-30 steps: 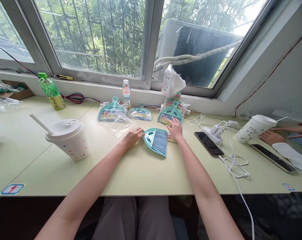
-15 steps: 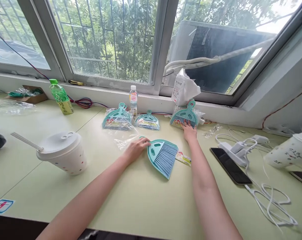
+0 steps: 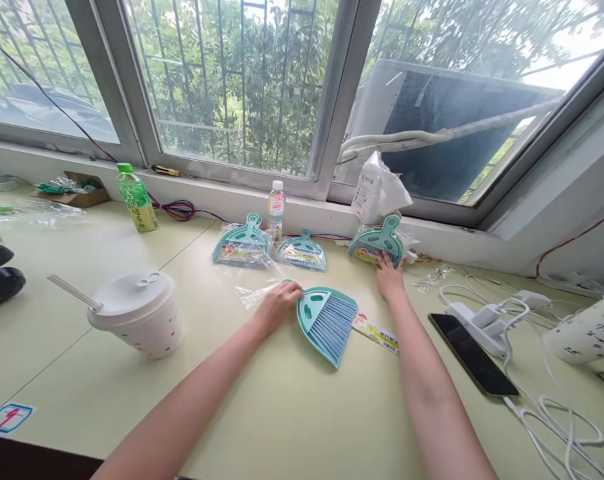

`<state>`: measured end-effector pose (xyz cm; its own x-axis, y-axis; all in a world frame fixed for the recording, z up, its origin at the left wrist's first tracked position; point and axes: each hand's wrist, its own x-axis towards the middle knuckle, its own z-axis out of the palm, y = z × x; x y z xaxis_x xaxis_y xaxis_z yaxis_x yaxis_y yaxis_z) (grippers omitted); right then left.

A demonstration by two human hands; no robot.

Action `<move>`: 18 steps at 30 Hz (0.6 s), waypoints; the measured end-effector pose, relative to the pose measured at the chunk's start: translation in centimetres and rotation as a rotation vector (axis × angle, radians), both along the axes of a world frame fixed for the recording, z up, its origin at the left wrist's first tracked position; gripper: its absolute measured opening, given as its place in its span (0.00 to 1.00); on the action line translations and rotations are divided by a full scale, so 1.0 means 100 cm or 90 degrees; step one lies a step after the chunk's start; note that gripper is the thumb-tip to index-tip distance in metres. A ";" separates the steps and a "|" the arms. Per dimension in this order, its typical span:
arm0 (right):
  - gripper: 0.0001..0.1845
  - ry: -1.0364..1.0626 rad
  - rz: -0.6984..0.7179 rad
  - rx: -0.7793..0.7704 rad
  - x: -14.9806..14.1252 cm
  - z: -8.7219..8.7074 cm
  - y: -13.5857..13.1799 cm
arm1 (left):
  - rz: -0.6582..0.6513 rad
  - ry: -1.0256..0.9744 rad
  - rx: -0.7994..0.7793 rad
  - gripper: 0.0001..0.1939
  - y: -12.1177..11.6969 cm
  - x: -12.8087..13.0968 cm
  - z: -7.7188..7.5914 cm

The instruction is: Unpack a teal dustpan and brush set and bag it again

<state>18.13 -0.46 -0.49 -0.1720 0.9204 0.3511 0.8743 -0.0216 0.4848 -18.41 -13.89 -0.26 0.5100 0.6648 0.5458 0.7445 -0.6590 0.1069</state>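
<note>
A teal mini dustpan with a blue brush (image 3: 327,320) lies unwrapped on the pale green table (image 3: 282,413). My left hand (image 3: 277,305) curls its fingers around the handle end of that set. My right hand (image 3: 389,280) reaches far forward, and its fingers rest on a stack of bagged teal dustpan sets (image 3: 377,245) under the window sill. A printed paper label (image 3: 377,331) lies between my arms, just right of the brush. An empty clear bag (image 3: 252,293) lies under my left hand.
Two more bagged sets (image 3: 243,245) (image 3: 302,252) lie by a small bottle (image 3: 276,212). A lidded white cup with a straw (image 3: 137,313) stands at left, a green bottle (image 3: 137,199) behind it. A phone (image 3: 472,353), power strip (image 3: 482,321) and cables lie at right, beside another cup (image 3: 589,332).
The view has tilted up and shifted left. My right hand has gone from beside the brush forward to the stack at the sill. The paper label now lies uncovered.
</note>
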 end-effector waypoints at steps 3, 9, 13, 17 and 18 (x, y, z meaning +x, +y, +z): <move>0.27 -0.009 0.015 0.051 -0.008 0.009 -0.023 | 0.018 -0.013 0.000 0.16 0.003 -0.001 -0.001; 0.30 0.130 0.032 0.028 -0.022 0.030 -0.060 | 0.015 -0.014 -0.001 0.16 0.006 -0.001 -0.003; 0.36 0.145 -0.027 -0.053 -0.022 0.036 -0.052 | 0.012 -0.015 0.000 0.16 0.004 -0.001 -0.004; 0.34 0.244 -0.114 0.002 -0.017 0.039 -0.018 | 0.007 -0.034 0.000 0.16 0.004 -0.003 -0.005; 0.34 0.266 -0.122 -0.003 -0.015 0.039 -0.008 | 0.008 -0.041 -0.003 0.16 0.005 -0.004 -0.005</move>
<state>16.60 -1.30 3.46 0.1568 0.9235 0.3501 0.9755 -0.2002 0.0912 -18.76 -13.39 -0.79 0.4657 0.6735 0.5741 0.7439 -0.6493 0.1584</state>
